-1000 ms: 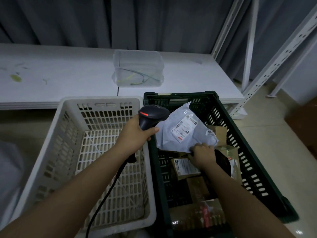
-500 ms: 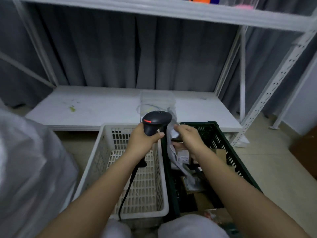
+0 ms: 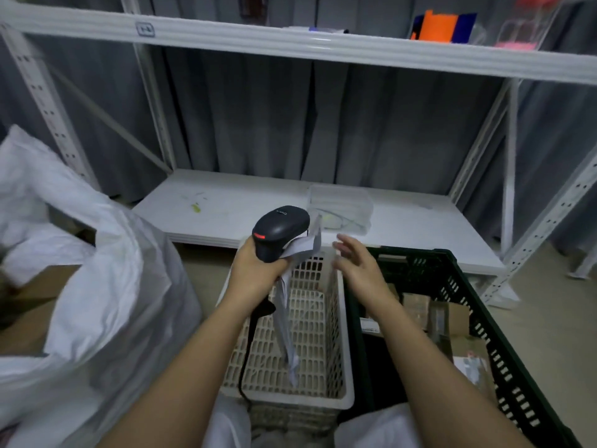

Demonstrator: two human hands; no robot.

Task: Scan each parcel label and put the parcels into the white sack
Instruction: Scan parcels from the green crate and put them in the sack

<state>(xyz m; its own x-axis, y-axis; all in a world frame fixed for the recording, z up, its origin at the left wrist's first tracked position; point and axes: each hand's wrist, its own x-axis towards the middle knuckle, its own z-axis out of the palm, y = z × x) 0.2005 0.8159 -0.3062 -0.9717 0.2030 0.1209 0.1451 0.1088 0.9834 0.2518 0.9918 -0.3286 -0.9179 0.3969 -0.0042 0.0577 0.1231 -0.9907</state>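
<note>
Head view is showing the left hand [image 3: 255, 273] gripping the barcode scanner [image 3: 280, 232] and pinching a grey mailer parcel [image 3: 288, 321] beneath its fingers; the right hand [image 3: 357, 270] is hovering beside, fingers relaxed. Scanning seems done; next is swinging left toward the white sack [image 3: 97, 286].

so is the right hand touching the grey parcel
Apart. The head view shows the right hand open, with a plain gap to the parcel, which hangs from the left hand alongside the scanner.
</note>
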